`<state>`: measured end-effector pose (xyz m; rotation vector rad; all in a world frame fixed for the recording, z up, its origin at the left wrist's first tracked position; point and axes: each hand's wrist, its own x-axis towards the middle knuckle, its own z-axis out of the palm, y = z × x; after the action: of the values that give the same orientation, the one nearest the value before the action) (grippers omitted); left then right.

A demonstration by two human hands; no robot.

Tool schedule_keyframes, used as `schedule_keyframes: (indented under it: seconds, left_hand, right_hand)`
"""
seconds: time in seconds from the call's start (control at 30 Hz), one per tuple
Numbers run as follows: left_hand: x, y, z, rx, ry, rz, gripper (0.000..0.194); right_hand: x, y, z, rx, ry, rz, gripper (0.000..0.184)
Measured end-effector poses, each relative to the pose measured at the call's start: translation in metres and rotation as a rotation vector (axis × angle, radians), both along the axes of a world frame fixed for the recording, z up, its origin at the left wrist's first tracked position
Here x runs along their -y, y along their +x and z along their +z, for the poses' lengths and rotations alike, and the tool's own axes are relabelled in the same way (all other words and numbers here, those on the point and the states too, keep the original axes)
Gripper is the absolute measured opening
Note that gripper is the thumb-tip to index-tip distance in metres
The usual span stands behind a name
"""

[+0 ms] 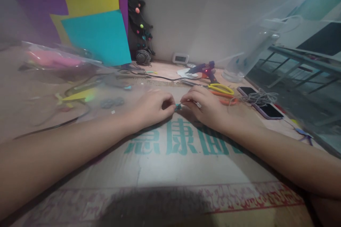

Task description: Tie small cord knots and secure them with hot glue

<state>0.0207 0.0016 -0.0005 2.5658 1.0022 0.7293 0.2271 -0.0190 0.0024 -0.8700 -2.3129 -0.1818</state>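
In the middle of the head view my two hands come close together just above a printed cardboard surface (165, 170). My left hand (157, 108) has thumb and forefinger pinched on a small teal piece (178, 107), too small to name. My right hand (204, 104) pinches at the right side of the same teal piece; a thin dark line shows by its fingertips, and I cannot make out what it holds. Right behind my right hand lie scissors with yellow handles (221, 88) and an orange-handled tool (227, 101).
A glue gun (205, 69) with a red light rests at the back near a small white digital display (180, 58). Phones (269, 110) with a tangled cable (262, 97) lie right. Coloured sheets (98, 35) lean at the back left, above a plastic bag (55, 58).
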Motion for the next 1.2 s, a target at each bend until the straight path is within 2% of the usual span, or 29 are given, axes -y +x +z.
schedule_keyframes:
  seconds: [0.3,1.2]
  left_hand:
    - [0.0007,-0.0004,0.0000,-0.039,0.045,0.004,0.018]
    - [-0.0001,0.0010,0.0011,-0.075,0.029,-0.013,0.022]
  right_hand:
    - [-0.0016,-0.0001,-0.0021,0.058,-0.007,-0.003,0.016]
    - [0.0016,-0.0005,-0.0008,0.109,-0.096,-0.034,0.017]
